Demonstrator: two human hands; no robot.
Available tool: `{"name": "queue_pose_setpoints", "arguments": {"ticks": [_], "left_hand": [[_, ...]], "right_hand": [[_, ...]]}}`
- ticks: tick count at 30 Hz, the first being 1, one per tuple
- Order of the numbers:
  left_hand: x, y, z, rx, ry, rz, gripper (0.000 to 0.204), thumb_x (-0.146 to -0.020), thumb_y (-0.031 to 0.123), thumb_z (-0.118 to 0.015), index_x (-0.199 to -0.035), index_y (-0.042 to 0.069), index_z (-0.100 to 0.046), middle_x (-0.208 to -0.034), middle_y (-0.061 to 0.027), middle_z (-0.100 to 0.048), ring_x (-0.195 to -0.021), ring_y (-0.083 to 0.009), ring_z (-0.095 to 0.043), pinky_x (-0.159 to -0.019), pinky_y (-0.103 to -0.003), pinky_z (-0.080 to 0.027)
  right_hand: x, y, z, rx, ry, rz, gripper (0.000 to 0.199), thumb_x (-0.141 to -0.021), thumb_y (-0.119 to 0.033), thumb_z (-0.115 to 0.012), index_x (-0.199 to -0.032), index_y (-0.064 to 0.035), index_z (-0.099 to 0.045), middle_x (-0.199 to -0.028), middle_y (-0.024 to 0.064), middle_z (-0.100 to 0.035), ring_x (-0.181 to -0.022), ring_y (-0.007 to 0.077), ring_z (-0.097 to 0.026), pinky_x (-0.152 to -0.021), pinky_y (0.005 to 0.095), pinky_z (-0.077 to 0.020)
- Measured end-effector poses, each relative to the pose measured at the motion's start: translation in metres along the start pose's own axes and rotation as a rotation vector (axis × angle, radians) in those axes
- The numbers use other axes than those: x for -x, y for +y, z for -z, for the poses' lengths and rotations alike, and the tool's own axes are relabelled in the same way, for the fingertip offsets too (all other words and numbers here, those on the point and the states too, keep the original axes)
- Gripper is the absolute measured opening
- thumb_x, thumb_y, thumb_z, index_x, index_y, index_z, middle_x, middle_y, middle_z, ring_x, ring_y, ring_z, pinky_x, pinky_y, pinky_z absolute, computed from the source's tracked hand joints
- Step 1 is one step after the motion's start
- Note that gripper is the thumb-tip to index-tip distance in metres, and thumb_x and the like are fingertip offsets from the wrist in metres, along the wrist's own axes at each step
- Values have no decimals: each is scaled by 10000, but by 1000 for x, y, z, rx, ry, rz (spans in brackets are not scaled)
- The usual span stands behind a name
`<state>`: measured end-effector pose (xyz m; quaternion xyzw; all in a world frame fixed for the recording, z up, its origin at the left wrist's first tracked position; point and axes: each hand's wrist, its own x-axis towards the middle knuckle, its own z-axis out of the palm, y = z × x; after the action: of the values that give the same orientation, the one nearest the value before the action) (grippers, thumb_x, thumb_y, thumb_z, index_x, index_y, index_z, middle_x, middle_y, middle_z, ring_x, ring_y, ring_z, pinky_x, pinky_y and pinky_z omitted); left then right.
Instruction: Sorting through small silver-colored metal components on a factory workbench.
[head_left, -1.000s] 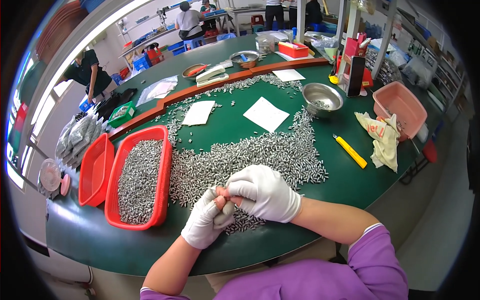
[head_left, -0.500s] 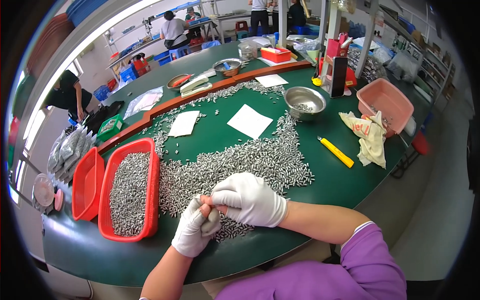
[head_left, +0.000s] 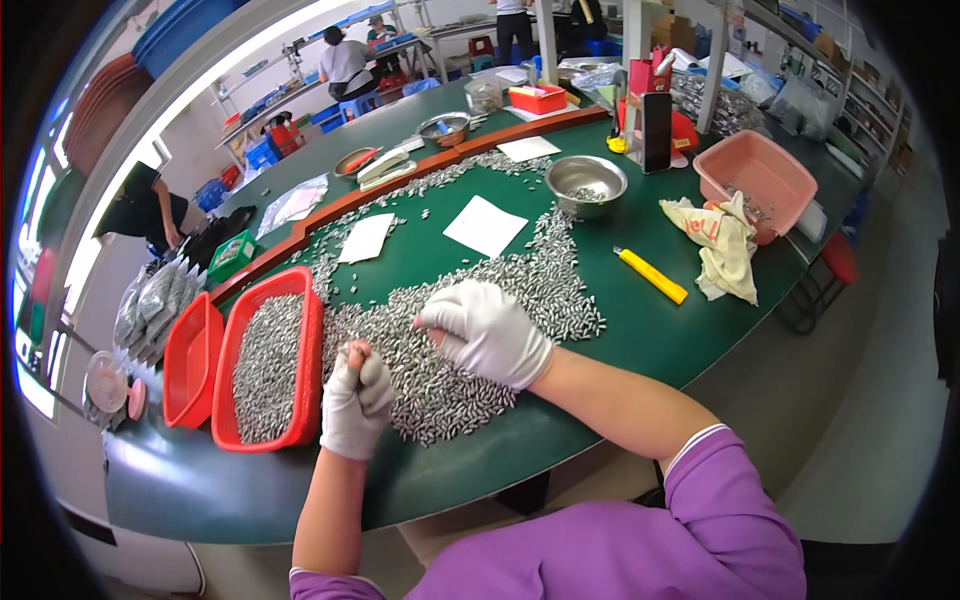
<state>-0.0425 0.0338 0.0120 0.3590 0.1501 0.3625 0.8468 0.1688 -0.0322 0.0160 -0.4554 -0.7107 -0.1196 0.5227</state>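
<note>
Small metal pieces (head_left: 455,402) are lying heaped on the worktop (head_left: 620,350). The left hand (head_left: 357,402) and right hand (head_left: 487,332) are forming curled grips, apart; exact opening and any held piece cannot be told.

Printed lettering is noted on the pale yellow cloth (head_left: 728,262) beside the pink basin (head_left: 752,158): large red characters, bent and partly hidden by folds. The upright red box (head_left: 640,80) behind the phone (head_left: 657,132) bears small pale marks, too small to tell for certain as letters. On the white sheet (head_left: 485,226) on the green table (head_left: 610,320), any writing would be too faint to read.
</note>
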Motion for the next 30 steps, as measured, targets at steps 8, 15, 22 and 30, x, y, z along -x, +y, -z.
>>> {"name": "queue_pose_setpoints", "arguments": {"ticks": [8,15,22,30], "left_hand": [[-14,98,30,-1046,572,-873,91,-978,148,-503,-958,75,-554,-756,5,-504,-622,-62,-434,-569,-204,-372],[-2,113,100,-1711,686,-766,78,-790,88,-651,-830,31,-615,-886,-157,-615,-861,-323,-600,-795,-378,-474],[0,108,76,-1726,827,-676,90,-724,81,-672,-752,30,-604,-864,-166,-613,-880,-333,-591,-796,-392,-469],[24,102,42,-1719,802,-1111,124,-785,58,-647,-882,23,-577,-1099,-133,-582,-1031,-314,-563,-890,-395,-451]], "right_hand": [[6,-3,-6,24,-96,42,196,-750,-130,-659,-945,-113,-655,-898,45,-637,-807,265,-607,-707,386,-498],[-1,-13,-6,24,-90,51,205,-733,-50,-681,-928,-113,-669,-887,54,-654,-806,264,-615,-710,369,-509],[-3,-8,2,98,-20,51,216,-748,-52,-692,-954,-113,-672,-892,63,-654,-804,264,-616,-711,376,-506],[-10,26,108,271,133,-449,243,-804,-74,-671,-1047,-64,-667,-972,113,-665,-862,231,-650,-788,318,-502]]}}
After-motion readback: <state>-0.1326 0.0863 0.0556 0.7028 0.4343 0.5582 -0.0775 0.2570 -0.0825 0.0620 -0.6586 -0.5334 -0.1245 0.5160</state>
